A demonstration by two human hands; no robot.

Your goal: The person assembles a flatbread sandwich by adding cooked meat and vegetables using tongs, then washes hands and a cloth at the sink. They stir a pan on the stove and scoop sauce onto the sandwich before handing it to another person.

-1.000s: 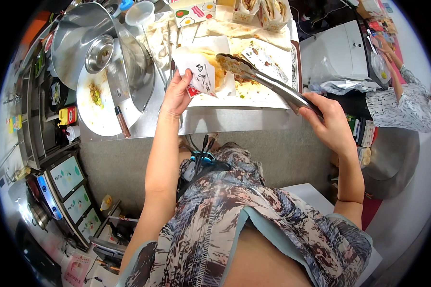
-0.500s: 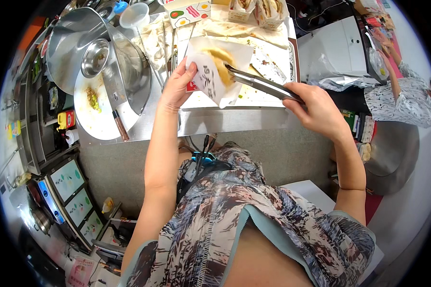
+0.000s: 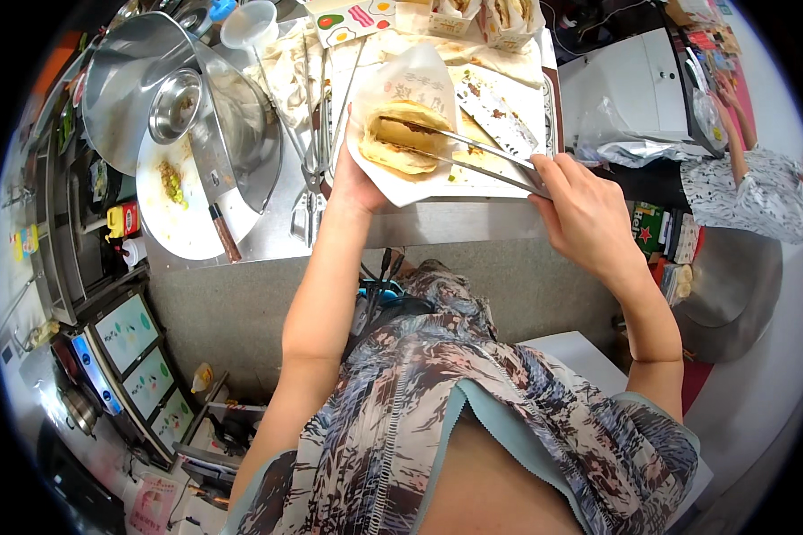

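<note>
A white paper food bag [image 3: 410, 76] rests in my left hand [image 3: 357, 185], whose fingers are mostly hidden behind it. At the bag's open side sits a round golden bun [image 3: 408, 113], split, with brown filling showing in the gap. My right hand [image 3: 589, 207] is closed around metal tongs [image 3: 495, 162]. Their two arms are spread, with the tips reaching into the bun's split. Below lies a white board [image 3: 473, 192] on the metal counter, with a cleaver-like blade [image 3: 495, 116] and food crumbs on it.
On the left, a large steel bowl [image 3: 120, 98] stands near a white plate [image 3: 156, 236] holding food scraps and a wooden-handled knife [image 3: 223, 234]. More tongs [image 3: 308, 192] lie beside the board. Boxed filled buns [image 3: 511, 22] stand at the back. Another person [image 3: 745, 192] is at far right.
My left hand has turned the bag so the bun's split faces up and toward me. The tongs' arms have spread inside the bun, where they were together before.
</note>
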